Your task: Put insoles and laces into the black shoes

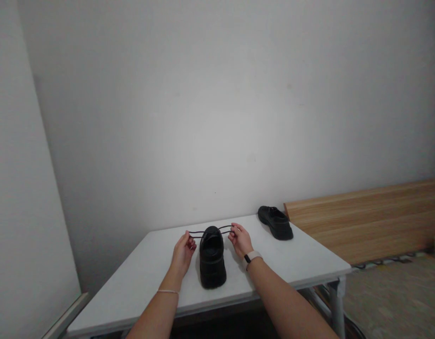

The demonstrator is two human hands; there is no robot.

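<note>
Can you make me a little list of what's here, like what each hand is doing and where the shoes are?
table: white
left hand: pinching the left lace end, pulled out sideways
right hand: pinching the right lace end
near shoe: black, between the hands, heel toward the camera
far shoe: black, at the far right corner, untouched
wrists: thin bracelet on left, white watch band on right
beside table: wooden board against the wall
</note>
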